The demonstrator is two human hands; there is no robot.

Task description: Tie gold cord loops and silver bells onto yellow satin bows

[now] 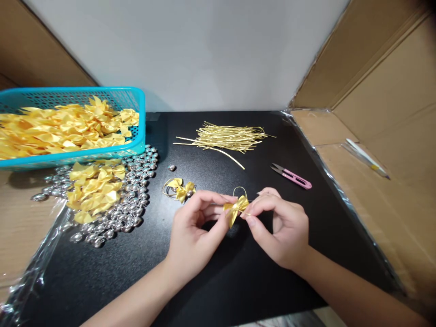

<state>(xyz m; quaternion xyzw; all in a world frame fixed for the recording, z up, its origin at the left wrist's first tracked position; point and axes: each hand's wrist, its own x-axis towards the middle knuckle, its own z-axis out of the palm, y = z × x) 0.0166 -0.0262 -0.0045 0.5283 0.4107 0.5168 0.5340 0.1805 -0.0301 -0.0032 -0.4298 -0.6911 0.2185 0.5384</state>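
My left hand pinches a yellow ribbon bow by its left side, above the black tabletop. A loop of thin gold cord rises behind the bow. At the bow's right, my right hand is closed with thumb and forefinger on a short end of that gold cord. Just beyond my left hand lie yellow bows with silver bells and gold cord loops, partly hidden by my fingers. A single silver bell sits a little farther back.
A turquoise basket full of yellow bows stands at the back left. Before it, more bows lie among many silver bells. Cut gold cords are heaped at the back; pink thread snips lie right. Cardboard walls flank the table.
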